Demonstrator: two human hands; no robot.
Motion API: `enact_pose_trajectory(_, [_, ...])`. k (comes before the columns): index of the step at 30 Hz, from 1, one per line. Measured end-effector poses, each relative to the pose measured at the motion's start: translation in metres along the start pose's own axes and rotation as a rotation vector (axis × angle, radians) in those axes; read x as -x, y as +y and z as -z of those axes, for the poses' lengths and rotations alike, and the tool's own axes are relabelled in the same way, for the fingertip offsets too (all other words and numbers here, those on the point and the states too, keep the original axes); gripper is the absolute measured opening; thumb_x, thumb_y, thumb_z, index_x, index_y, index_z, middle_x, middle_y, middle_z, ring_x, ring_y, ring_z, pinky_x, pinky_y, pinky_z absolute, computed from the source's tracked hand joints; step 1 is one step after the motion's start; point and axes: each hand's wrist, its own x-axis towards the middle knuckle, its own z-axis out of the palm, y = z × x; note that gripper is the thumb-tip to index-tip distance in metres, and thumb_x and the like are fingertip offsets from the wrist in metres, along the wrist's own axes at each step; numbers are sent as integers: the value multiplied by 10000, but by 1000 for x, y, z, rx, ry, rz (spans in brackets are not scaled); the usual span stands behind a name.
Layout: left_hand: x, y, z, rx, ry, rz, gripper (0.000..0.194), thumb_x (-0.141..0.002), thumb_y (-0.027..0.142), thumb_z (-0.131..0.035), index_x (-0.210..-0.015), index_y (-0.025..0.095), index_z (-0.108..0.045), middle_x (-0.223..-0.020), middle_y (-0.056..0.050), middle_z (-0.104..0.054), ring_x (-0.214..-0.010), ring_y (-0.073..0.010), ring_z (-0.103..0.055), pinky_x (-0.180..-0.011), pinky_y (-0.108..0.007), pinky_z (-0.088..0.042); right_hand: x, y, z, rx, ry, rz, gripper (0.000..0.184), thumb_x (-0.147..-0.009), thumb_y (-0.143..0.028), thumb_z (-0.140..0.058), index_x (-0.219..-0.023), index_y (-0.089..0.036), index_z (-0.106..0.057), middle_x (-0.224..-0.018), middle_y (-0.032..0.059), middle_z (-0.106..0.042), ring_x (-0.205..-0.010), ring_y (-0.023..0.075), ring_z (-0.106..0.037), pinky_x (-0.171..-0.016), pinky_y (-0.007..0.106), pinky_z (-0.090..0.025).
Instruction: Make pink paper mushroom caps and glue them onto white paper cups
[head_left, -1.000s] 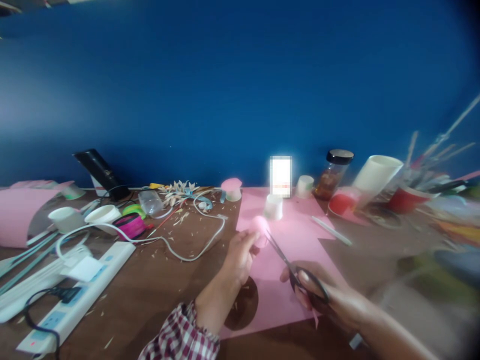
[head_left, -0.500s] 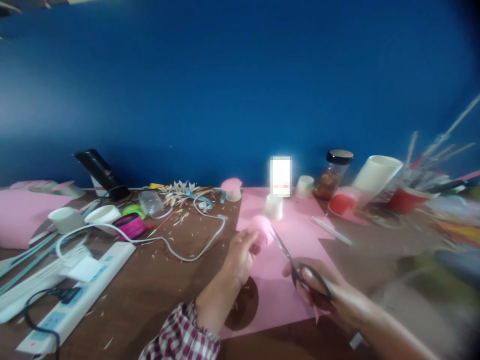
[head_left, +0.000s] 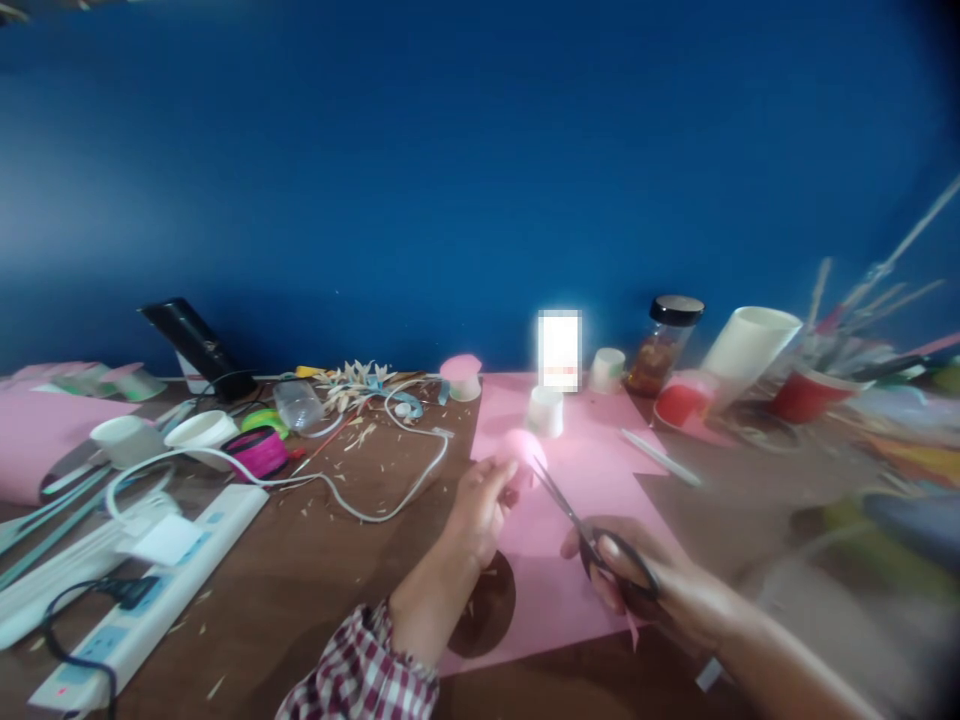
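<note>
Head view: small pink paper (head_left: 527, 446) is being pinched over a pink sheet (head_left: 555, 580) by the left fingers (head_left: 502, 474), while scissors (head_left: 559, 491) are being held by the right fingers (head_left: 616, 553), slanting away and left to it.

Table (head_left: 337, 580) against wall (head_left: 375, 200) — paper sheet (head_left: 559, 595) on table, cup (head_left: 546, 414) standing on its far part. Before cup, left hand (head_left: 484, 505) holds paper piece (head_left: 526, 449); at right, right hand (head_left: 652, 570) with scissors (head_left: 564, 500), tips at piece. Power strip (head_left: 150, 612) lies far left, plug (head_left: 161, 540) in it. Jar (head_left: 660, 360) just right of sheet's far end — farther right, pot (head_left: 810, 397).
</note>
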Motion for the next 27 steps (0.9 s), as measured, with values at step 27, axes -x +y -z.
enact_pose_trajectory(27, [16,-22,-9,-153,-277,167,211,-725,317,-687,-762,142,-574,-620,-16,-596,-507,-101,-522,-463,-215,-383,-23,6,8,-134,502,128,403,-632,-313,-791,-907,-179,-529,-638,-28,-617,-555,87,-511,-495,191,-366])
